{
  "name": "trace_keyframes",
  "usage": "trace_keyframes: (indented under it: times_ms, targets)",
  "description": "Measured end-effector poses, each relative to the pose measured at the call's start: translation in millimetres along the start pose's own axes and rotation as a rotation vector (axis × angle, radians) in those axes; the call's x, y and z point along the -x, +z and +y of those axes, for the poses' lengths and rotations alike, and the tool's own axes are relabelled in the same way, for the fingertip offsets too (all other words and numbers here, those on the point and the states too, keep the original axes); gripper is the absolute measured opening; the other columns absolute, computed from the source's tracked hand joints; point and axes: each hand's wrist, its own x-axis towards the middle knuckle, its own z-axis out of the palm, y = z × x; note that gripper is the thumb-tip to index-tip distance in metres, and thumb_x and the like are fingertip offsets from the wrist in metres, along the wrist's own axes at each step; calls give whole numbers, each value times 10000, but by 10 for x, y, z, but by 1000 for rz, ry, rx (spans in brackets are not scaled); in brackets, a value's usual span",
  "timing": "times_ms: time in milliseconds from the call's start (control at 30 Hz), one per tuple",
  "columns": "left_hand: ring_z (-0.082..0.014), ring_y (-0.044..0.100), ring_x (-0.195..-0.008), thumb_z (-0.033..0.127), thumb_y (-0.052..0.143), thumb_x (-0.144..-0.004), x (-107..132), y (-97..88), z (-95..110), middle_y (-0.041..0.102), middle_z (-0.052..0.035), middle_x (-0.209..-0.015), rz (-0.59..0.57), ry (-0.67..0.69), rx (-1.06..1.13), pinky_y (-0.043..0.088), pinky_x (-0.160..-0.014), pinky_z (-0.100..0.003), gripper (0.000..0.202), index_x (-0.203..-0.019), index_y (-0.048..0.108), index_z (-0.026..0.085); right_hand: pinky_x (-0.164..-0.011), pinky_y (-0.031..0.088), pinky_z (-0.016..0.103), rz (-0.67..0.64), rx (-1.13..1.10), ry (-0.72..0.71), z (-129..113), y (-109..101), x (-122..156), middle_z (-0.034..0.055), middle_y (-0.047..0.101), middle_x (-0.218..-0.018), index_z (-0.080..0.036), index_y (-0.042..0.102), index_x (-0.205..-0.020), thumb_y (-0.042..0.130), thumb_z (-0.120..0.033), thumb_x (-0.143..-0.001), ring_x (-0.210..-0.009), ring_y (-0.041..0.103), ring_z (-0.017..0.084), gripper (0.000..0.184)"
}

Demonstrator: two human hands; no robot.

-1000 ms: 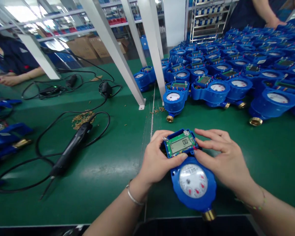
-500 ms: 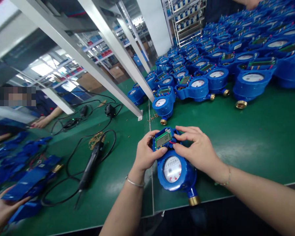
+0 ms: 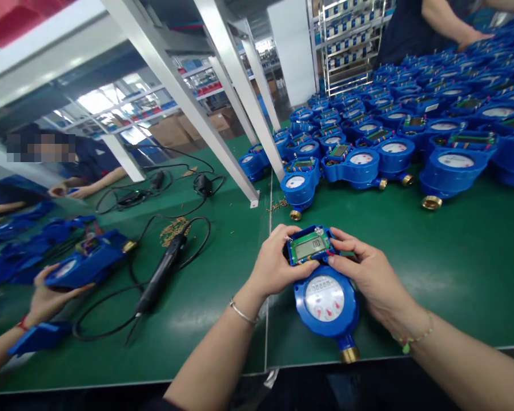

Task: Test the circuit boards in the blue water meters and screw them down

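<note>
From my station I see a blue water meter [image 3: 325, 299] lying on the green tabletop [image 3: 466, 274], close to the near edge, with its dial facing up and its brass coupling [image 3: 350, 354] pointing toward me. Its far end carries a green circuit board [image 3: 310, 245] with a small LCD showing digits. My left hand [image 3: 278, 262] curls around the left side of that end, and my right hand [image 3: 368, 274] wraps its right side. Both are closed on the housing, neither spread nor pressed together. A silver bangle [image 3: 243, 312] circles the left wrist and a beaded bracelet [image 3: 415, 340] the right.

Toward the far right, many matching meters [image 3: 394, 154] crowd the tabletop, and a co-worker's hand [image 3: 473, 37] rests beyond them. To my left lie a black electric screwdriver [image 3: 160, 268] on its cable and a heap of small brass parts [image 3: 174, 231]. At near left, another person's hand [image 3: 53, 301] holds a second blue meter [image 3: 85, 262].
</note>
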Motion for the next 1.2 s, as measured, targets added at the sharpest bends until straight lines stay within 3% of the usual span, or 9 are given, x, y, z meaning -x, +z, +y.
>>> trace_keyframes:
  times_ms: [133,333,467,633,767,900,1000,1200]
  targets:
    - [-222,585,-901,442,760,-656,22,4,-29,586,-52,-978,2,-1,44,477,-791,-342,501,-1028,565,168,-996,476,475,-43,6,29,12,-63,8,103,496,-1409,-222,732,-944,778,-320,-700,-1241,537,296,267]
    - [-220,576,-953,395,769,-663,73,19,-104,579,-59,-1038,9,-10,122,480,-826,-351,499,-1049,543,175,-1091,363,527,-227,264,-64,29,-244,20,60,429,-1465,-317,656,-1148,759,-358,-753,-1333,431,278,411]
    - [-217,578,-961,394,778,-663,80,45,-118,582,-56,-1050,4,-9,173,485,-828,-348,500,-1052,544,186,-1114,330,545,-182,382,-142,20,-270,45,75,459,-1433,-297,643,-1162,719,-373,-795,-1330,429,273,383]
    - [-217,581,-942,394,789,-648,74,47,-110,584,-55,-1043,10,-8,198,490,-817,-357,513,-1045,540,186,-1038,442,494,-101,587,-324,-73,-236,29,75,605,-1260,-267,678,-1075,685,-346,-828,-1171,573,242,259]
    - [-222,590,-916,411,803,-628,70,46,-112,596,-58,-1036,-1,-24,219,496,-794,-368,529,-1037,550,191,-914,533,405,-172,878,-538,-248,-256,-21,54,658,-1193,-256,691,-1072,665,-298,-843,-1061,630,208,234]
    - [-226,593,-897,419,809,-619,64,51,-96,599,-52,-996,-2,-25,230,493,-785,-376,538,-1038,567,183,-861,554,419,-216,1128,-691,-389,-292,-59,56,687,-1143,-214,708,-1031,646,-299,-849,-1025,640,221,210]
    - [-243,591,-939,395,811,-624,76,69,-55,593,-59,-1014,-7,-47,255,498,-819,-400,544,-1061,566,182,-873,548,459,-230,1208,-690,-405,-329,-46,54,692,-1135,-211,708,-1032,626,-328,-865,-1027,645,235,220]
    - [-248,563,-1081,315,822,-627,144,160,35,544,-70,-1151,49,-132,403,498,-952,-422,565,-1123,567,222,-885,548,547,-156,1194,-520,-287,-436,72,28,639,-1242,-298,685,-1115,594,-402,-878,-1070,646,283,275]
